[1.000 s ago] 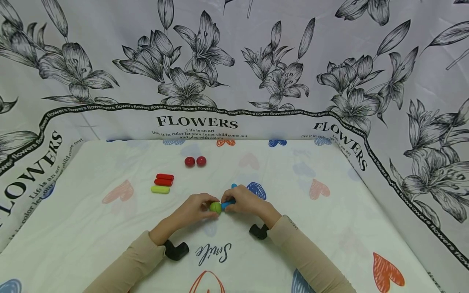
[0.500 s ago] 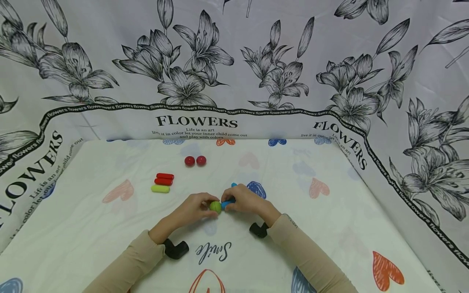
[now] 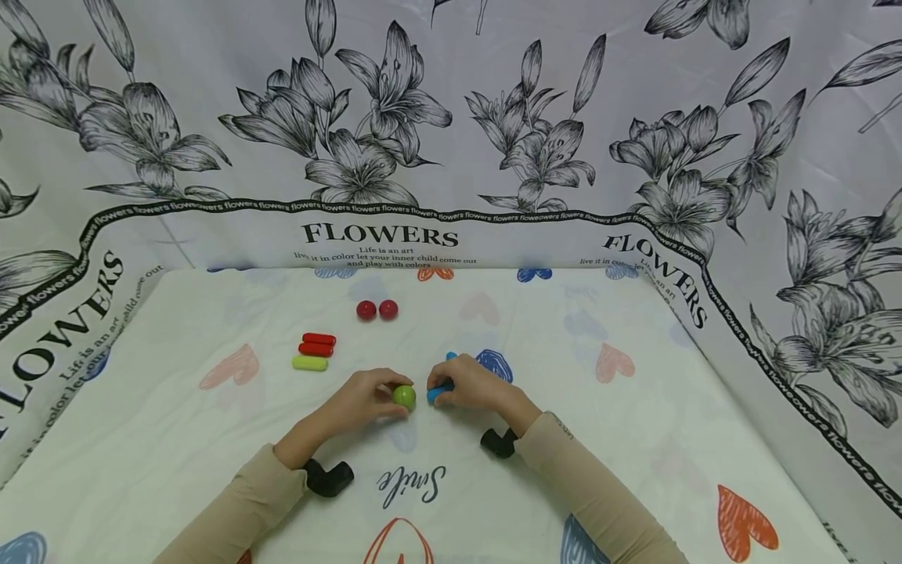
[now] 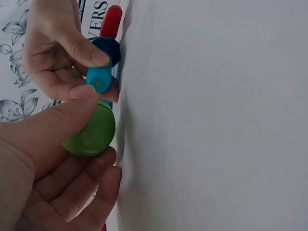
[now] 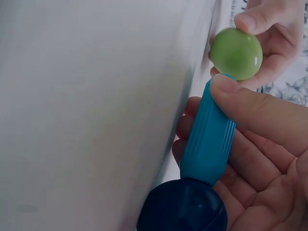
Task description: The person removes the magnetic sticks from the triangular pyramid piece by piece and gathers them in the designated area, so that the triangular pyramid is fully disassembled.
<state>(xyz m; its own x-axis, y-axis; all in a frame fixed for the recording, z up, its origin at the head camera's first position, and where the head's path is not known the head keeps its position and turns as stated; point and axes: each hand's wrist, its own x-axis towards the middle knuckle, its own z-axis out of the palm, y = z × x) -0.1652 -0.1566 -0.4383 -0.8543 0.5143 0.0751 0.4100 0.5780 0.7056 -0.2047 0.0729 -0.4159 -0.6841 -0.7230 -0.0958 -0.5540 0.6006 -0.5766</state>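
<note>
In the head view my left hand [image 3: 366, 399] pinches a green ball [image 3: 404, 396] between thumb and fingers over the middle of the table. The left wrist view shows a groove in the green ball [image 4: 94, 132]. My right hand [image 3: 472, 384], just to the right, grips a ridged blue stick [image 5: 209, 134] with its thumb along it. A dark blue ball [image 5: 185, 207] sits at that stick's near end in the right wrist view; my hand hides it in the head view. A small gap separates the green ball from the blue stick [image 3: 438, 392].
Two red balls [image 3: 377, 310] lie farther back. Left of them are two red sticks [image 3: 317, 345] and a yellow-green stick [image 3: 310, 363]. A light blue tip [image 3: 451, 356] shows behind my right hand. Black wrist mounts [image 3: 330, 478] hang by both sleeves. Flower-printed cloth [image 3: 380, 117] hangs behind.
My left hand has drawn the green ball leftward, away from the blue stick it was against. The right hand has stayed nearly still.
</note>
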